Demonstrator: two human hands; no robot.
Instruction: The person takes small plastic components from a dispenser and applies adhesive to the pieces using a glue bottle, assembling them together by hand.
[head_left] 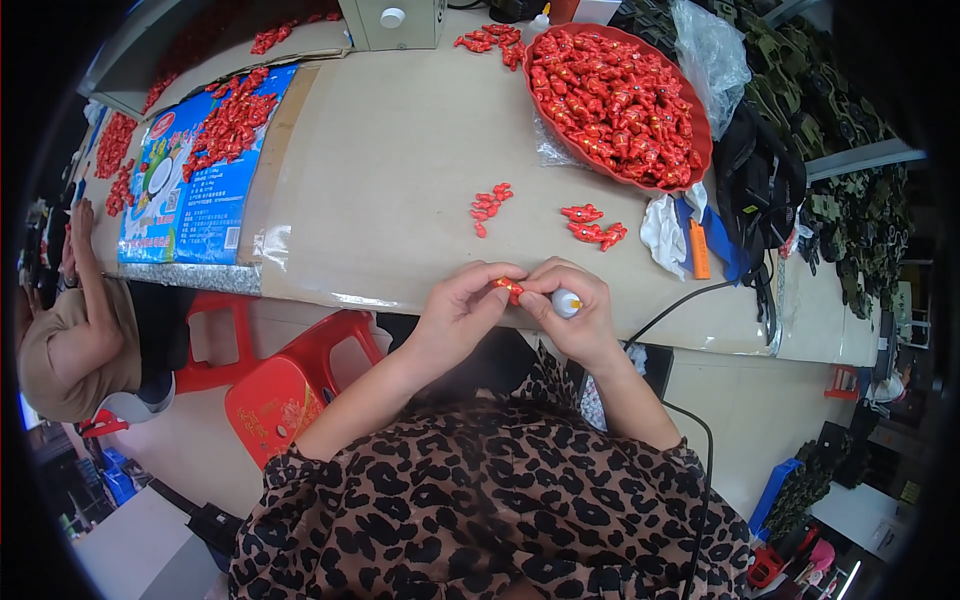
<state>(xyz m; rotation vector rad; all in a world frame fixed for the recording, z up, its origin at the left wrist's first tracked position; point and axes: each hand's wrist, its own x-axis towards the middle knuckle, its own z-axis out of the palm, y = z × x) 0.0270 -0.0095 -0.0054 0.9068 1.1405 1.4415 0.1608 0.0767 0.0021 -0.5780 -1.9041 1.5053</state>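
Near the table's front edge, my left hand (458,312) pinches a small red figurine (509,290) between thumb and fingertips. My right hand (585,318) meets it from the other side, its thumb and finger at the figurine. Tucked in the right hand is a small white glue bottle (564,302) with an orange tip. Just beyond the hands lie a few loose red pieces (490,208) and, farther right, a small group of red figurines (595,228). Part of the held figurine is covered by my fingers.
A red basin (700,150) heaped with red figurines stands at the back right. Beside it lie white tissue (662,235), an orange tool (698,250) and a black bag (760,180). Blue printed cardboard (215,225) bears more red pieces; a person (85,335) sits at far left.
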